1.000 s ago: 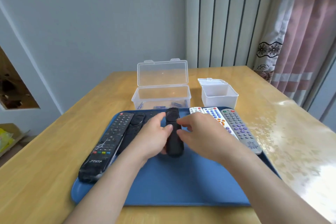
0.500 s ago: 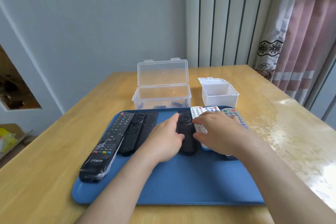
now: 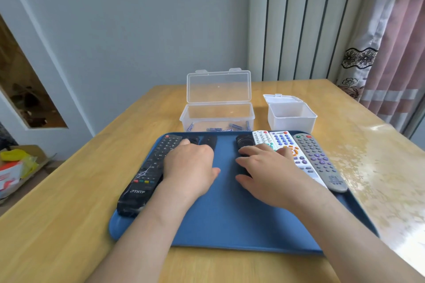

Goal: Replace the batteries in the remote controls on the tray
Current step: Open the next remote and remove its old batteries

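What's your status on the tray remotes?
Left hand flat on black remotes, left side of tray; right hand flat over middle black remote. None visibly opened. Batteries in clear box, nothing blocking.

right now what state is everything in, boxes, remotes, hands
clear box: lid open, batteries inside
white box: lid open
long black remote: face up on blue tray
grey remote: face up on tray
left hand: rests on black remotes
right hand: fingers spread over small black remote

black remotes (image 3: pixel 147 174) 4 | white remotes (image 3: pixel 285 142) 2 | grey remote (image 3: pixel 319 161) 1 | tray (image 3: pixel 230 213) 1 | boxes (image 3: pixel 218 117) 2 | batteries (image 3: pixel 235 125) several, uncountable
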A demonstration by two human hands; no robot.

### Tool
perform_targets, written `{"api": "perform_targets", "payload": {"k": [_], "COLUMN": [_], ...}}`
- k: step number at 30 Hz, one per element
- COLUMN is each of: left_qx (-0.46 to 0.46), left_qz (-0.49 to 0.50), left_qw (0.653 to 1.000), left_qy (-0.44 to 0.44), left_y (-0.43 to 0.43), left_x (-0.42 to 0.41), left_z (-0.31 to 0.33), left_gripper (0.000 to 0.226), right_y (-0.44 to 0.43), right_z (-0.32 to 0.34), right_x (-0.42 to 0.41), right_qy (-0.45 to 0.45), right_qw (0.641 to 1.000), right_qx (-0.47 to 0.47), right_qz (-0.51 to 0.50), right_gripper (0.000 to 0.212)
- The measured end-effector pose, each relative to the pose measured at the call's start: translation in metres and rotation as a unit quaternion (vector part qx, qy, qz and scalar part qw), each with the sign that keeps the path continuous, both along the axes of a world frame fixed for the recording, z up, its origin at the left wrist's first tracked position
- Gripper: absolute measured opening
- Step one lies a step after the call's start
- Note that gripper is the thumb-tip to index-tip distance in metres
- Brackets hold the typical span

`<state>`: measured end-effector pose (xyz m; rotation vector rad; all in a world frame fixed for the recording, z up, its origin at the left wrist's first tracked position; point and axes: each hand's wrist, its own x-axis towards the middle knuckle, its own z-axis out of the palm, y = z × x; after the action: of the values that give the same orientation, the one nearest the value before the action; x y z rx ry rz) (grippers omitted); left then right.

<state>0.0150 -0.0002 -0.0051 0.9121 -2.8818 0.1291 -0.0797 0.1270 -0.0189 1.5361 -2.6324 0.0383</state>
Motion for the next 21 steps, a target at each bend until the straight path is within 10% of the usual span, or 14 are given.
{"api": "perform_targets", "payload": {"k": [9, 12, 15, 17, 19, 21], "left_qx": [0.036, 0.25, 0.546, 0.632, 0.653, 0.633], "left_qz": [0.006, 0.036, -0.019, -0.061, -0.074, -0.074], "left_qw": [0.997, 0.95, 0.748, 0.642, 0.609, 0.631], "left_qy": [0.067, 0.181, 0.378, 0.429, 0.443, 0.443], "left_y": [-0.005, -0.018, -0.013, -0.002, 0.009, 0.017], "left_x": [-0.004, 0.002, 0.004, 0.001, -0.004, -0.006], "left_z": [-0.001, 0.006, 0.016, 0.019, 0.017, 0.013], "left_gripper": [0.019, 0.024, 0.027, 0.023, 0.022, 0.019], "right_y": [-0.005, -0.007, -0.009, -0.011, -0.01, -0.009], "right_z": [-0.008, -0.001, 0.009, 0.012, 0.015, 0.017], "right_x": [-0.002, 0.001, 0.01, 0.017, 0.022, 0.023], "right_qy": [0.017, -0.068, -0.337, -0.579, -0.697, -0.706], "right_qw": [0.992, 0.958, 0.859, 0.704, 0.588, 0.573], "right_qx": [-0.124, -0.277, -0.384, -0.409, -0.409, -0.416], "right_qz": [0.022, 0.023, -0.03, -0.039, -0.027, -0.006], "right_gripper": [0.026, 0.031, 0.036, 0.037, 0.03, 0.029]}}
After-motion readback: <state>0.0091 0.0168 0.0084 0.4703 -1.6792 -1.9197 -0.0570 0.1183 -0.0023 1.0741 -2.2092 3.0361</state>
